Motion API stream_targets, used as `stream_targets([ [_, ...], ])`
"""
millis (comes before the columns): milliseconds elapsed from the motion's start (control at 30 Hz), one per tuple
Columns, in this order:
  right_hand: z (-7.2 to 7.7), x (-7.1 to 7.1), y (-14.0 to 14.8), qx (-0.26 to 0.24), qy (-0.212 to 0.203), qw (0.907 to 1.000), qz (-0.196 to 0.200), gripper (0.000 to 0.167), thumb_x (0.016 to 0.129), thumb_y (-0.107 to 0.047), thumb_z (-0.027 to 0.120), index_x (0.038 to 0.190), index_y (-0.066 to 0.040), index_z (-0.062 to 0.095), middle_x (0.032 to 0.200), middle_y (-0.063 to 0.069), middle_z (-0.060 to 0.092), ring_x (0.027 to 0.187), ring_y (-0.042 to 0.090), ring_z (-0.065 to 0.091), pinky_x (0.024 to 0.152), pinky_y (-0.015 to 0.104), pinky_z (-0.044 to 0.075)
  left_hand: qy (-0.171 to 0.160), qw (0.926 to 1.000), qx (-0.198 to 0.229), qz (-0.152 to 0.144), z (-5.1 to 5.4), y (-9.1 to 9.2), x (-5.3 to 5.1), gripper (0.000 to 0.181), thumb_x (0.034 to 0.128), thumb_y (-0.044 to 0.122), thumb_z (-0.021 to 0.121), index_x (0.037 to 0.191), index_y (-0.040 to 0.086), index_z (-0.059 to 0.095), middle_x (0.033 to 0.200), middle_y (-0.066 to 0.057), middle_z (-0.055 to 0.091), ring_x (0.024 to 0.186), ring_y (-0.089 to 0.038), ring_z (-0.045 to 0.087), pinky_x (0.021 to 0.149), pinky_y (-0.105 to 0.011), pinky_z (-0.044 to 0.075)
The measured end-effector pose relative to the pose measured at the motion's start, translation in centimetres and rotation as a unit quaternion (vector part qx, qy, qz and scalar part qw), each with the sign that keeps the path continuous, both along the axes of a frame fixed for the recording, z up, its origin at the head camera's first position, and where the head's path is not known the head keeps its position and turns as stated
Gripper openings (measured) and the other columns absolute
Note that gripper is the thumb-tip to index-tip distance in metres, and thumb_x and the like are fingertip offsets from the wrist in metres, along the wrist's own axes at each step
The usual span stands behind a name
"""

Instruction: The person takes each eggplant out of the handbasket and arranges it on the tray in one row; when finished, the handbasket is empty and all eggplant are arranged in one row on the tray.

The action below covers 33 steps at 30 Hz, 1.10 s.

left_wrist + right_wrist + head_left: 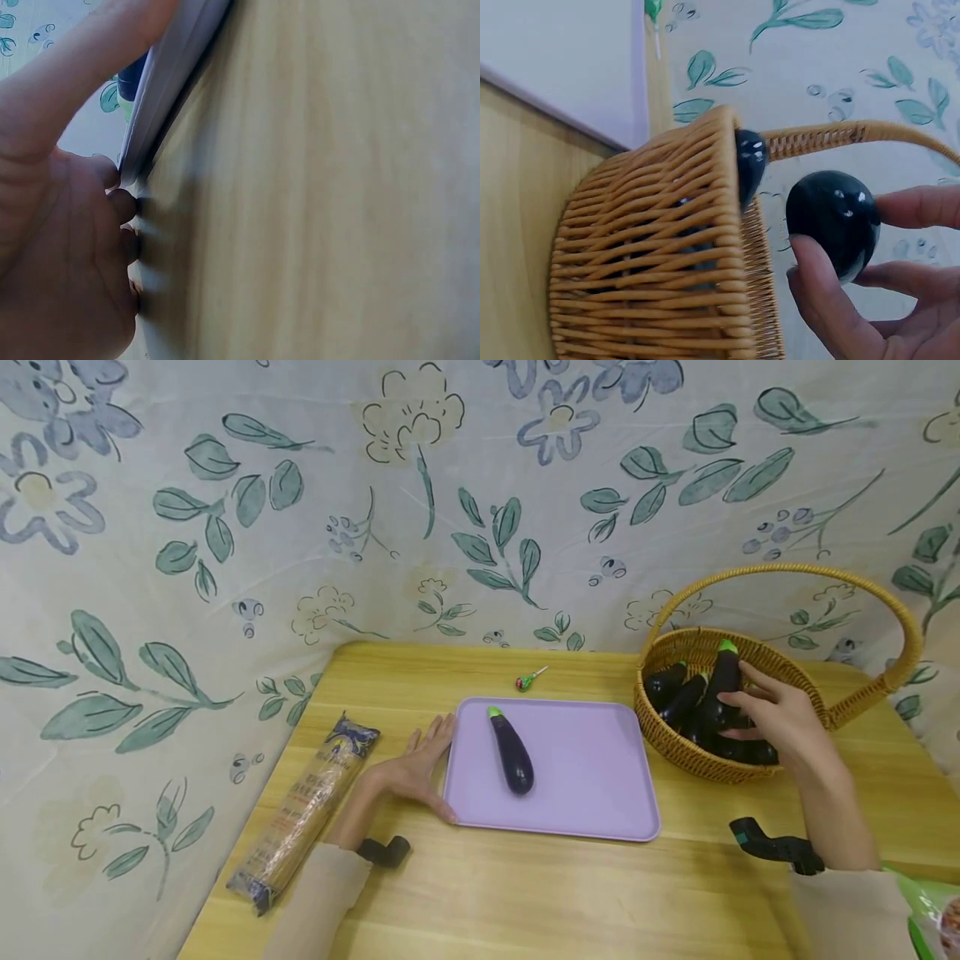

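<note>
My right hand [787, 722] pinches a dark purple eggplant [724, 681] with a green stem end, at the wicker basket [701, 763] on the right. In the right wrist view, thumb and fingers grip the rounded end of that eggplant [831, 221], beside the basket's rim. Several more eggplants [680, 702] lie inside the basket, partly hidden. A lilac tray [588, 764] occupies the middle of the table, bearing one eggplant [513, 756]. With fingers spread, my left hand [412, 772] rests at the tray's left edge; its thumb touches the near left corner.
A clear packet of long, straw-coloured sticks [303, 814] lies on the left of the table. Behind the tray is a wrapped lollipop [525, 681]. The basket's tall handle [795, 568] arches over it. A green-edged bag [926, 910] shows at the lower right. Floral cloth hangs behind.
</note>
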State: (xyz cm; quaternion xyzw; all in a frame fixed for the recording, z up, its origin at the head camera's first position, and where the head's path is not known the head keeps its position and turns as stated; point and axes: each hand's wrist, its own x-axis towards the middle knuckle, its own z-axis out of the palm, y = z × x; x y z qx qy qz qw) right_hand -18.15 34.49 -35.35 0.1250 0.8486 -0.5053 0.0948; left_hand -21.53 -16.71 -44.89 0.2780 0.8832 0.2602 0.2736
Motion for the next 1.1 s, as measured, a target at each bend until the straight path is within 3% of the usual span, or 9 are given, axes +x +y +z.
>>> stream_targets([
  [133,0.9,1.6,-0.4,0.004,-0.002,0.9991,0.042,0.072,0.110,-0.036,0.045,0.166,-0.020,0.002,0.158,0.043,0.020,0.098,0.005,0.069,0.080,0.036,0.067,0.000,1.0000,0.002,0.000,0.0,-0.1,0.0,0.158,0.0623,0.053,0.096,0.164,0.005,-0.015,0.172,-0.016,-0.021,0.160,-0.033,-0.021,0.128,-0.059,-0.013],
  [200,1.2,2.3,-0.8,0.013,0.000,0.9980,0.062,0.073,0.110,-0.034,0.047,0.166,-0.017,0.003,0.156,0.043,0.024,0.083,-0.010,0.065,0.078,0.034,0.067,0.001,1.0000,0.002,0.000,0.1,-0.1,0.1,0.158,0.0621,0.053,0.096,0.164,0.005,-0.015,0.172,-0.016,-0.021,0.160,-0.033,-0.021,0.128,-0.060,-0.013],
  [367,1.8,4.0,-2.4,0.032,0.008,0.9938,0.106,0.075,0.109,-0.032,0.053,0.166,-0.013,0.008,0.152,0.042,0.035,0.088,-0.013,0.061,0.074,0.032,0.066,0.000,1.0000,-0.002,-0.001,0.2,-0.1,0.0,0.158,0.0624,0.052,0.096,0.164,0.005,-0.015,0.172,-0.016,-0.021,0.160,-0.033,-0.021,0.128,-0.059,-0.013],
  [567,2.5,5.3,-5.5,0.062,0.025,0.9889,0.132,0.075,0.106,-0.030,0.059,0.167,-0.019,0.016,0.138,0.035,0.053,0.086,-0.004,0.064,0.071,0.030,0.065,0.003,1.0000,0.001,-0.005,0.0,-0.2,0.0,0.157,0.0634,0.052,0.096,0.163,0.005,-0.015,0.172,-0.017,-0.021,0.160,-0.033,-0.021,0.128,-0.060,-0.014],
  [700,2.6,5.4,-8.4,0.074,0.043,0.9847,0.152,0.074,0.104,-0.027,0.064,0.166,-0.022,0.024,0.128,0.027,0.061,0.088,0.007,0.066,0.070,0.028,0.063,0.002,1.0000,0.004,-0.004,-0.1,-0.2,0.0,0.158,0.0626,0.051,0.097,0.164,0.006,-0.015,0.172,-0.017,-0.020,0.160,-0.033,-0.021,0.128,-0.059,-0.014],
  [800,1.7,4.8,-10.9,0.051,0.045,0.9825,0.174,0.074,0.101,-0.025,0.067,0.164,-0.019,0.029,0.129,0.025,0.060,0.098,0.021,0.066,0.071,0.031,0.065,0.004,1.0000,0.002,-0.004,-0.1,-0.2,0.0,0.158,0.0622,0.052,0.097,0.164,0.006,-0.015,0.172,-0.017,-0.020,0.160,-0.034,-0.021,0.128,-0.059,-0.014],
  [933,-0.8,3.4,-14.4,0.002,0.023,0.9785,0.205,0.074,0.098,-0.020,0.070,0.162,-0.014,0.035,0.140,0.028,0.053,0.113,0.033,0.060,0.072,0.035,0.067,0.009,0.9999,0.001,-0.007,-0.2,-0.2,0.0,0.158,0.0624,0.052,0.097,0.164,0.006,-0.015,0.172,-0.018,-0.019,0.160,-0.035,-0.020,0.128,-0.060,-0.014],
  [1100,-4.0,1.7,-17.7,-0.011,-0.006,0.9762,0.216,0.073,0.096,-0.018,0.071,0.161,-0.016,0.039,0.141,0.030,0.054,0.107,0.029,0.065,0.069,0.037,0.066,0.013,0.9998,0.007,-0.009,-0.3,-0.2,0.0,0.158,0.0626,0.051,0.097,0.164,0.005,-0.015,0.172,-0.018,-0.019,0.160,-0.036,-0.020,0.128,-0.061,-0.014],
])
